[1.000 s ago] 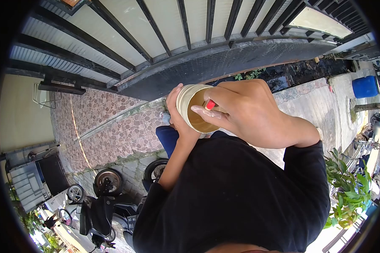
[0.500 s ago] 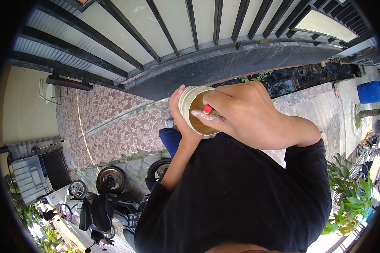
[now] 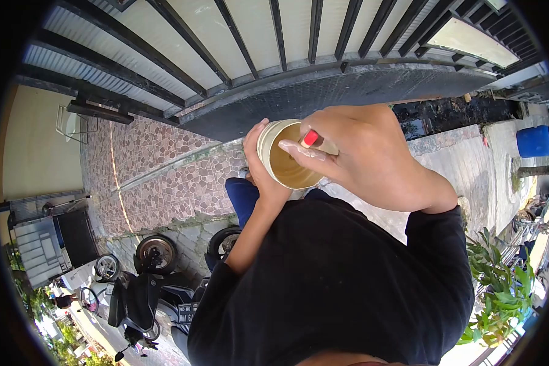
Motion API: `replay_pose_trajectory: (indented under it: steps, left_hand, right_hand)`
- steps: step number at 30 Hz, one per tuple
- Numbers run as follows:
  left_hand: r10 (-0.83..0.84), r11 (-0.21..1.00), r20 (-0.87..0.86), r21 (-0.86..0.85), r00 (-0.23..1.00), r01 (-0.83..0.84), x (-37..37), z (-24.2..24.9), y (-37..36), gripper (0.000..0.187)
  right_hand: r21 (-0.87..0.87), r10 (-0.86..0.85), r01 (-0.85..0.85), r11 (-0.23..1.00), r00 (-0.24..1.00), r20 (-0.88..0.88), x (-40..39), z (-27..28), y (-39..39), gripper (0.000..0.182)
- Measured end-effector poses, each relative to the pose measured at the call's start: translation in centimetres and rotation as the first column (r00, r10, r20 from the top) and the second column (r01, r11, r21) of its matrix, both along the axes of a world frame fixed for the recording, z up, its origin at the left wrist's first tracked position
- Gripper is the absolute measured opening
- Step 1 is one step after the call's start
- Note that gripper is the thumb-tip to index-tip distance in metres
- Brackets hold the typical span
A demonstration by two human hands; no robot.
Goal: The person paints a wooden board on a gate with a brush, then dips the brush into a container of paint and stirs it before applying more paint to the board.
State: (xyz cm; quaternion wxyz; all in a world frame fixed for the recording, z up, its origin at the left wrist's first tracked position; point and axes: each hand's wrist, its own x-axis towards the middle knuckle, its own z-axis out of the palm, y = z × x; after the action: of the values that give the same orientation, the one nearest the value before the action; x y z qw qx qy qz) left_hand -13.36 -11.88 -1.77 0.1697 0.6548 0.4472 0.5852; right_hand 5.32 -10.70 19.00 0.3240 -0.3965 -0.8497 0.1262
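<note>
My left hand [image 3: 257,157] is wrapped around the outer side of a pale, ridged can [image 3: 268,141], holding it tilted in front of my chest. Brownish-yellow colour shows on its inside. Over the can's right rim, my right hand [image 3: 354,149] is closed on what looks like a paintbrush [image 3: 310,138], of which only a red-tipped, pale handle end shows. The rest of it is hidden by my fingers. Whitish smears mark my right thumb, which reaches over the can's mouth.
A black metal gate [image 3: 268,97] with pale panels stands right ahead. Patterned stone paving [image 3: 158,195] lies to the left. Parked motorcycles [image 3: 146,305] are at lower left. A blue barrel [image 3: 534,141] and a leafy plant [image 3: 500,290] are at the right.
My right hand has risen slightly and moved right, showing more of the can's inside. The red handle end has shifted up and right. My left hand still holds the can.
</note>
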Motion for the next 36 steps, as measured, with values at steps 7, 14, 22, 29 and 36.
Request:
replay_pose_trajectory:
  steps: [7, 14, 22, 29, 36]
  left_hand:
    - [-0.031, 0.939, 0.109, -0.338, 0.994, 0.066, -0.8, -0.5, -1.5, 0.100]
    - [-0.067, 0.926, 0.088, -0.366, 0.994, 0.095, -1.9, 0.0, -1.0, 0.107]
    - [-0.157, 0.886, 0.249, -0.392, 0.956, 0.248, -4.7, 1.2, 2.4, 0.103]
    - [-0.146, 0.892, 0.268, -0.380, 0.952, 0.244, -8.5, 2.8, 3.6, 0.101]
    - [-0.119, 0.914, 0.270, -0.346, 0.955, 0.212, -11.3, 2.6, 4.3, 0.102]
  right_hand:
    - [-0.234, -0.205, 0.151, 0.960, 0.953, -0.224, 1.1, 1.0, -0.2, 0.040]
    - [-0.329, -0.328, 0.184, 0.926, 0.824, -0.462, 0.2, -1.7, 1.4, 0.033]
    - [0.137, -0.015, 0.038, 0.990, 0.985, -0.171, -2.9, -1.9, 2.0, 0.023]
    - [0.314, 0.041, -0.028, 0.949, 0.998, -0.037, -8.2, -2.1, 3.9, 0.030]
    - [0.336, -0.001, -0.004, 0.942, 1.000, 0.015, -12.1, -1.6, 4.3, 0.032]
